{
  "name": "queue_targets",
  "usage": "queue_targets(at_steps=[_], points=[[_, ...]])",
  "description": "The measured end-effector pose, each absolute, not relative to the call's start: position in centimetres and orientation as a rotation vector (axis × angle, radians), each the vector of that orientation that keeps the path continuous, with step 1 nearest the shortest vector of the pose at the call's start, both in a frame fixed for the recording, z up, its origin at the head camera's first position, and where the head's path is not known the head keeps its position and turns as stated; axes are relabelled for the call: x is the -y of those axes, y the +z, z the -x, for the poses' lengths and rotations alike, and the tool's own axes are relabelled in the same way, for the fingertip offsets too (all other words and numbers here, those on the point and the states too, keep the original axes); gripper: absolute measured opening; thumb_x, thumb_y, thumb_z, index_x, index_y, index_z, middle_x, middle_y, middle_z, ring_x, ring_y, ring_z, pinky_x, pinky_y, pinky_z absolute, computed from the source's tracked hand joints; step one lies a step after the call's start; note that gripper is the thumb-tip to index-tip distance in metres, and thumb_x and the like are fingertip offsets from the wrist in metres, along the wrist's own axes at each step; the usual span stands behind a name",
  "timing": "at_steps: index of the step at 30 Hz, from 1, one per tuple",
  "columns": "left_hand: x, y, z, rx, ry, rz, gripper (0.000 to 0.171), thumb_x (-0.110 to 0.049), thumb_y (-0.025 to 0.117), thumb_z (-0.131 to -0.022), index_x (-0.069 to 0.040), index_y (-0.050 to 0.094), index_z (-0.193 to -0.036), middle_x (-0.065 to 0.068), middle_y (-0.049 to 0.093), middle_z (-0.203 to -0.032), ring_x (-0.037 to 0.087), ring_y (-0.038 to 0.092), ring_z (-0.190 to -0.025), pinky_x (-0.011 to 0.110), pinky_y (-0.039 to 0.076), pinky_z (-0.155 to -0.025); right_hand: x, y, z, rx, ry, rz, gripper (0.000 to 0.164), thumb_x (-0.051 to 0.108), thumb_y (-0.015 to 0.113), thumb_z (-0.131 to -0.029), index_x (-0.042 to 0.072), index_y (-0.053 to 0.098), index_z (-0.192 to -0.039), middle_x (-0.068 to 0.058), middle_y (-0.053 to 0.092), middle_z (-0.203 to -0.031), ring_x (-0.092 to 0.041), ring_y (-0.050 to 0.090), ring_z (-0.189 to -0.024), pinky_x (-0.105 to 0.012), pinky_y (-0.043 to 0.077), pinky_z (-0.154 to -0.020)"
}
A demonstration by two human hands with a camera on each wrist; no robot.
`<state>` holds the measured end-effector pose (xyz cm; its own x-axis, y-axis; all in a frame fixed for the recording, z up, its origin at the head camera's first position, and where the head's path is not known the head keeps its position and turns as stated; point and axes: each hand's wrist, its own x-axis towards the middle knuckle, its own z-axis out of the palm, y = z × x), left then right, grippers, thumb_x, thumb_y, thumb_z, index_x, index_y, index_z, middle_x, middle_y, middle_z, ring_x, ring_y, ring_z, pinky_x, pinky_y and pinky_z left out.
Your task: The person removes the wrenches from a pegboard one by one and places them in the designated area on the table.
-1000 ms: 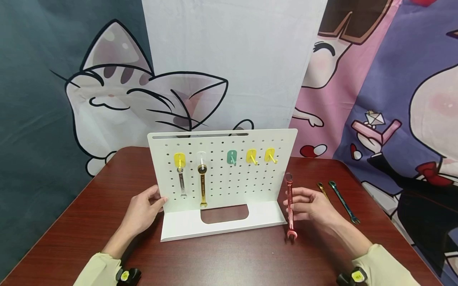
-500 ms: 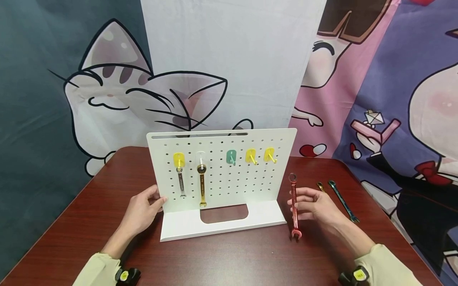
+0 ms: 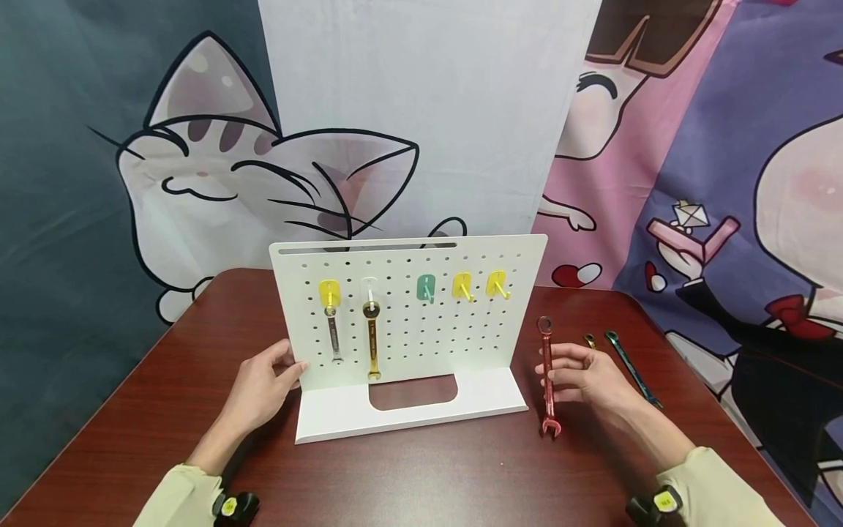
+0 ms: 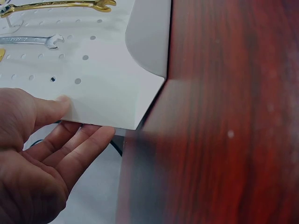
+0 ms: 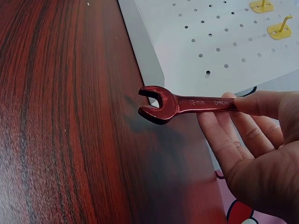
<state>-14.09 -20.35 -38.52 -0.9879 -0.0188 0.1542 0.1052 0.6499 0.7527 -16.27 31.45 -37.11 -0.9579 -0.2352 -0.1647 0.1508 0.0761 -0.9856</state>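
Observation:
My right hand [image 3: 586, 377] pinches a red combination wrench [image 3: 549, 377] near its middle, just right of the pegboard. In the right wrist view the wrench [image 5: 187, 103] shows its jaw end and a 13mm marking, with the thumb across the shank and the fingers beneath. A white pegboard stand [image 3: 408, 252] stands between the hands. My left hand [image 3: 263, 384] grips its left edge; the left wrist view has the thumb on the front face and the fingers behind. A silver wrench [image 3: 334, 337] and a gold wrench [image 3: 373, 344] hang from hooks on the board's left half.
A green hook [image 3: 426, 288] and two yellow hooks, one at the far right [image 3: 497, 284], hold nothing. Right of my right hand a teal wrench [image 3: 632, 368] and a small gold wrench [image 3: 589, 340] lie on the brown table [image 3: 421, 483]. A printed cloth [image 3: 421, 110] hangs behind.
My right hand has moved slightly right, carrying the red wrench away from the pegboard's right edge. The left hand keeps its grip on the board.

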Motion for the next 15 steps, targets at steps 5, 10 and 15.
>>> queue_targets(at_steps=[5,10,15], points=[[20.3,-38.5,14.1,2.716,-1.254,0.074,0.013,-0.006,0.069,-0.102,-0.006,0.068,-0.114,0.013,0.074,-0.101,0.027,0.079,-0.093,0.033,0.067,-0.075,-31.9,-37.3,16.4,-2.059,-1.961,0.099,0.029,-0.001,0.069,-0.098,0.018,0.070,-0.121,-0.003,0.081,-0.106,-0.022,0.079,-0.094,-0.037,0.068,-0.079],[20.3,-38.5,14.1,2.716,-1.249,0.072,0.014,-0.006,0.069,-0.101,-0.005,0.068,-0.115,0.014,0.075,-0.101,0.027,0.078,-0.093,0.034,0.067,-0.075,-32.3,-37.5,16.6,-2.074,-1.937,0.107,0.030,-0.001,0.070,-0.098,0.019,0.069,-0.121,-0.003,0.081,-0.108,-0.021,0.079,-0.096,-0.037,0.068,-0.080],[20.3,-38.5,14.1,2.718,-1.244,0.070,0.012,-0.006,0.069,-0.101,-0.005,0.068,-0.113,0.013,0.074,-0.100,0.026,0.078,-0.093,0.033,0.067,-0.075,-32.6,-37.7,16.8,-2.100,-1.914,0.090,0.032,0.001,0.071,-0.099,0.010,0.066,-0.129,-0.003,0.081,-0.109,-0.020,0.079,-0.097,-0.038,0.068,-0.081]])
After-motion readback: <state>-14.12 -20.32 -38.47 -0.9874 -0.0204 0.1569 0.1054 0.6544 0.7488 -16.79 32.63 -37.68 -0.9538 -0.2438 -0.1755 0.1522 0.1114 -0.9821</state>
